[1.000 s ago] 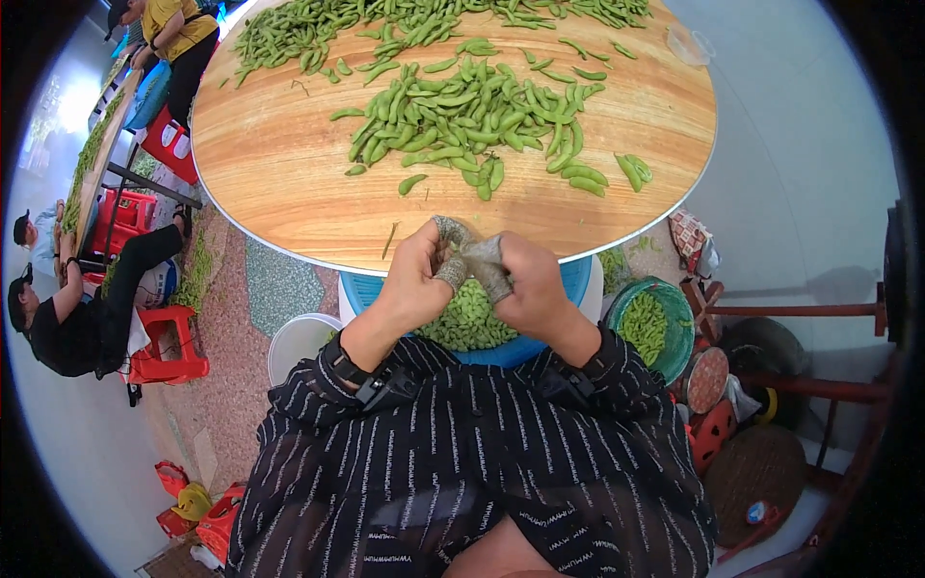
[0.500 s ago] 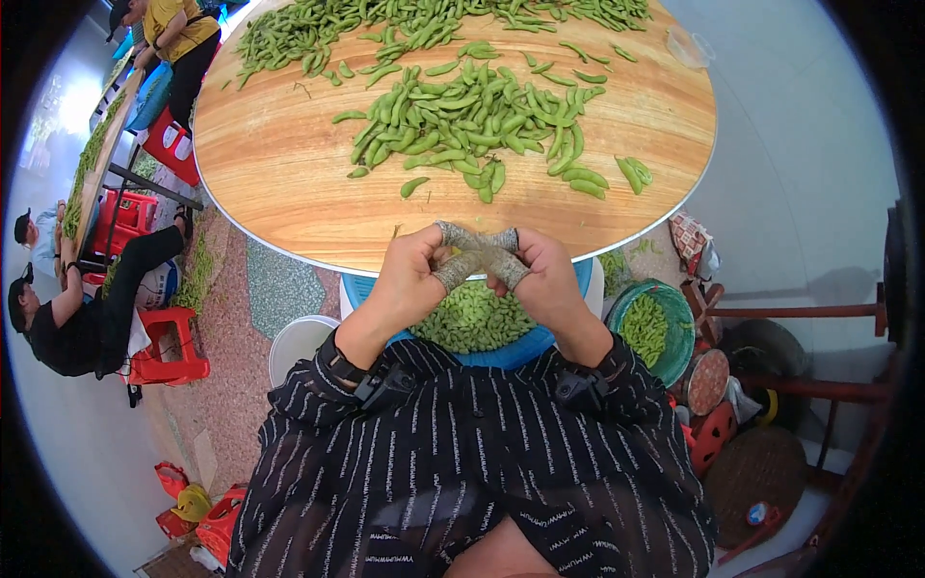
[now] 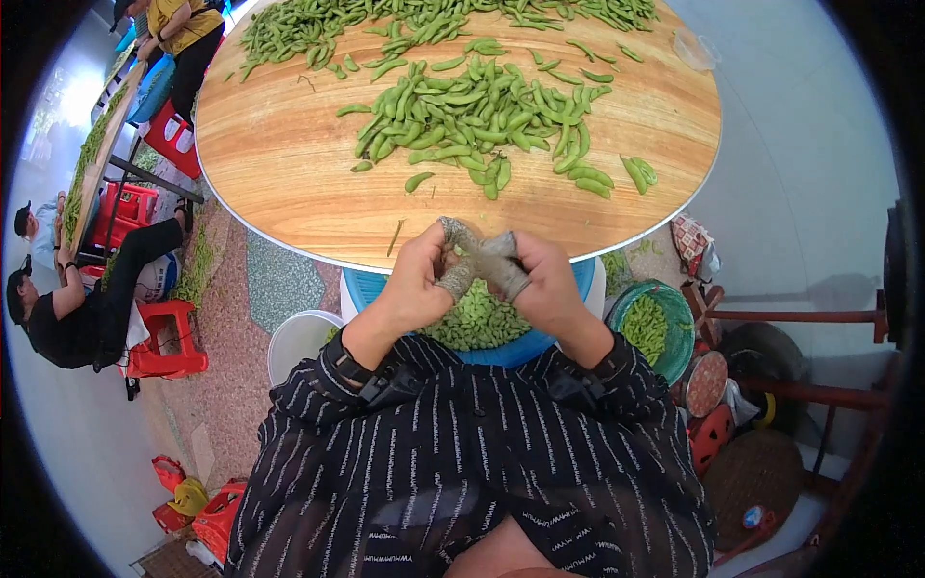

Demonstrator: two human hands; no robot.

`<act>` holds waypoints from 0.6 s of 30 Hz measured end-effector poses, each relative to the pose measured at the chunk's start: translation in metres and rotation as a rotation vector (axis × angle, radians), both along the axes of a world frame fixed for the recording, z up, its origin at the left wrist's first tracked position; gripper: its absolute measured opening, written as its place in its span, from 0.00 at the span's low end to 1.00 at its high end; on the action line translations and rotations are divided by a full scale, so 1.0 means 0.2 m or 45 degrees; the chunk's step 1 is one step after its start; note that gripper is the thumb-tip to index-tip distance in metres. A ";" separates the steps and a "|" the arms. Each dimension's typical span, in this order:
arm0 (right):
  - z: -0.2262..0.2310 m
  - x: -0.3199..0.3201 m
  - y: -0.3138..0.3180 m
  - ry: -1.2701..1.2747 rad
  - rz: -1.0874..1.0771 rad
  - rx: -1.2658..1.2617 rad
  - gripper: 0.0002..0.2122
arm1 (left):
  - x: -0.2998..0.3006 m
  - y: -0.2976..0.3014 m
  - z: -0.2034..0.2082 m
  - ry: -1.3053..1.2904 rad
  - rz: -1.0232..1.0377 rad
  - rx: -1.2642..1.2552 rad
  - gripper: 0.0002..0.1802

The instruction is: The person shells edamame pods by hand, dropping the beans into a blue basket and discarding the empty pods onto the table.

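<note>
My left hand (image 3: 419, 275) and my right hand (image 3: 540, 275) meet over the table's near edge, with grey woven covers on thumbs and forefingers. Both are closed in a pinch, fingertips touching or almost so. A bit of green soybean pod (image 3: 459, 252) shows between the left fingers, mostly hidden. Whatever the right fingers pinch is covered by them. Right below, a blue basin (image 3: 515, 352) holds many shelled green soybeans (image 3: 479, 318). Beyond my hands, a loose pile of soybean pods (image 3: 472, 116) lies on the round wooden table (image 3: 289, 183).
A larger heap of pods (image 3: 414, 24) covers the table's far side. On the floor stand a white bucket (image 3: 289, 347) at left and a green-lined basket (image 3: 689, 332) of pods or hulls at right. Red stools (image 3: 169, 337) and other people (image 3: 67, 308) are at left.
My fingertips have shifted slightly, and the green bit between the left fingers shows more. A thin stem now lies in plain sight by my left hand. The pile of pods looks unchanged.
</note>
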State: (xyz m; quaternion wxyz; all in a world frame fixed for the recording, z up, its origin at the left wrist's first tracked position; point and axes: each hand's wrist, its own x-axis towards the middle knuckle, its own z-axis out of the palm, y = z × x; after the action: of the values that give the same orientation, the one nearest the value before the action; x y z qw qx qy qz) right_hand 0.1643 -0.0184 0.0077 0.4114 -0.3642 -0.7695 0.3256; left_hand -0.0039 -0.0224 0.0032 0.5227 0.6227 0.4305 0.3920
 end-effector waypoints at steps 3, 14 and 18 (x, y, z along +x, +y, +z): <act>-0.03 0.04 0.02 0.905 0.304 -1.279 0.04 | 0.00 0.02 0.06 -0.328 -0.110 -0.160 0.13; 0.10 0.03 -0.02 0.688 0.140 -0.947 0.09 | 0.01 0.01 0.07 -0.320 0.095 -0.113 0.10; 0.09 0.04 -0.01 0.483 0.102 -0.839 0.09 | 0.01 -0.01 0.07 -0.191 0.090 -0.020 0.13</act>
State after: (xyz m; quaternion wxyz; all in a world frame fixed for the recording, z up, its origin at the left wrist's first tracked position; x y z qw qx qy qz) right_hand 0.1714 -0.0211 0.0263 0.3943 -0.3798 -0.5475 0.6329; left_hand -0.0010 -0.0244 0.0181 0.5442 0.5719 0.4150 0.4523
